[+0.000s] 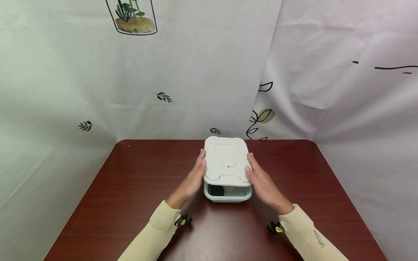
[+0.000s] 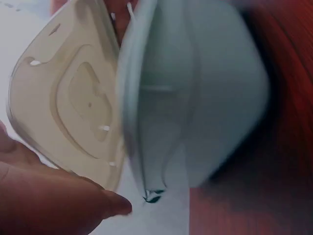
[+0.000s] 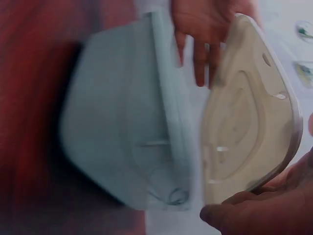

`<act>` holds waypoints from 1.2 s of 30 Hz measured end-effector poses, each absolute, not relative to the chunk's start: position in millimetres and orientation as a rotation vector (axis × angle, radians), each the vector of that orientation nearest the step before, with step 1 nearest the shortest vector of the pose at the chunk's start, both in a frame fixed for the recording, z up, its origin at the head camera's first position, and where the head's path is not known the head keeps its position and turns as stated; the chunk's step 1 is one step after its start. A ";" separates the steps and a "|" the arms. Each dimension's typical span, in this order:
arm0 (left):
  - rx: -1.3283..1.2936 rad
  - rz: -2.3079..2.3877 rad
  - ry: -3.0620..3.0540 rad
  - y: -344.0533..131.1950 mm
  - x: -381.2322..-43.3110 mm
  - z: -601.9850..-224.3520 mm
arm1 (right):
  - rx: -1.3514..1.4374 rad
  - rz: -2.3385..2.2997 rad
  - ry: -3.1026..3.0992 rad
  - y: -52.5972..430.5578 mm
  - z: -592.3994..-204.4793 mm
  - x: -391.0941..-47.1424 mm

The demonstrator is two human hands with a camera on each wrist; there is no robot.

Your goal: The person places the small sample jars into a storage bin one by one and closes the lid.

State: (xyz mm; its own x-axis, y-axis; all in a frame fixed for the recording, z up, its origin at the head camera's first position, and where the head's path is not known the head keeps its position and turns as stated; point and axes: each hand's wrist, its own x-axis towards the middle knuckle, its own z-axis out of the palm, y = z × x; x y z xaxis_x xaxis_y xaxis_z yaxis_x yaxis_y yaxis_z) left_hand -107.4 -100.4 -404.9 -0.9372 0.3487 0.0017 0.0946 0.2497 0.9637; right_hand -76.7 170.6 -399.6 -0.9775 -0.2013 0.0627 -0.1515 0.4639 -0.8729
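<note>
Tilted above a pale blue-green box [image 1: 228,199], a white lid [image 1: 226,159] leaves a gap along the near side. My left hand [image 1: 193,178] holds the lid by its left edge, my right hand [image 1: 266,183] by its right edge. A dark object [image 1: 216,190] shows through the gap; its kind is unclear. The left wrist view shows the lid's beige-looking underside [image 2: 83,105] apart from the box wall [image 2: 210,93], with my left thumb [image 2: 115,203] by the edge. In the right wrist view, my right hand [image 3: 274,205] is at the lid's edge.
The box stands on a dark red-brown table [image 1: 147,163], toward its far edge. Behind the table hangs a pale cloth [image 1: 196,65] printed with leaves. Each wrist carries a small black device, one by the left cuff [image 1: 183,220], one by the right [image 1: 275,227].
</note>
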 end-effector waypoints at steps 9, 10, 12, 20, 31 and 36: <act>0.496 1.397 2.421 -106.3 -102.7 -422.0 | -0.383 -1.436 2.725 163.0 -431.5 -65.6; 0.495 1.377 2.425 -106.7 -102.5 -423.1 | -0.386 -1.424 2.731 162.5 -433.1 -64.6; 0.496 1.332 2.438 -107.3 -102.3 -425.6 | -0.390 -1.398 2.744 161.5 -436.0 -62.6; 0.517 1.252 2.448 -107.3 -102.6 -432.3 | -0.403 -1.315 2.814 160.0 -443.0 -56.9; 0.507 1.157 2.507 -103.2 -103.2 -436.9 | -0.429 -1.200 2.892 159.0 -455.1 -55.2; 0.510 1.153 2.517 -101.6 -103.2 -439.0 | -0.414 -1.215 2.881 158.7 -456.4 -55.2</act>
